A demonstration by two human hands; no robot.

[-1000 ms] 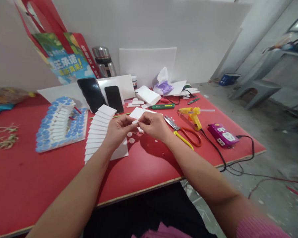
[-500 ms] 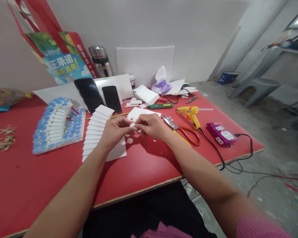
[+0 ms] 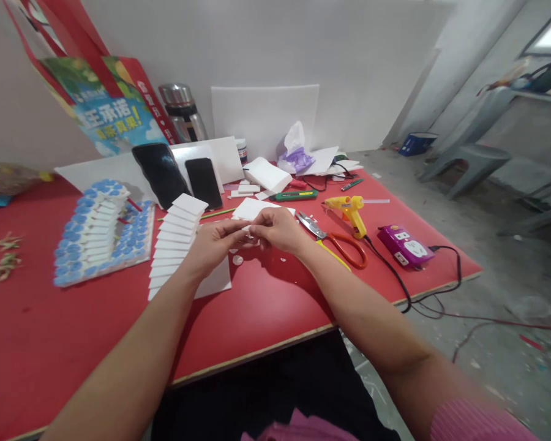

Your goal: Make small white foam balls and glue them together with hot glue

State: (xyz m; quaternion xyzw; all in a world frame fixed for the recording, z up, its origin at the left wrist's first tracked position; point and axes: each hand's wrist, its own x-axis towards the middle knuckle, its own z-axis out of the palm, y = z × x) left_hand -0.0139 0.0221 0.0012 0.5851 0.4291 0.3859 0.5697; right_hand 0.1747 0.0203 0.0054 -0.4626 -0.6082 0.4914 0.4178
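Both hands meet above the red table [image 3: 275, 300]. My left hand [image 3: 215, 244] pinches a small white piece [image 3: 247, 228], perhaps foam board, between thumb and fingers. From the other side my right hand [image 3: 278, 230] grips the same piece, its fingers closed; they hide most of it. Small round white bits [image 3: 237, 260] lie under the hands. To their left, a white stepped model [image 3: 177, 245] fans out on its base. Behind them rests a flat white board [image 3: 257, 208]. Scissors with orange handles [image 3: 349, 248] lie right of my right hand.
A yellow glue gun [image 3: 351, 211] and a purple power socket [image 3: 404, 247] with a black cable sit on the right. A green utility knife [image 3: 295, 196] lies behind. At left stands a blue-and-white stepped model [image 3: 103, 236]. Two phones [image 3: 160, 174] lean near a steel flask [image 3: 183, 113].
My fingers have closed further over the small white piece, so less of it shows. The whole view has shifted slightly; the things on the table stay in place.
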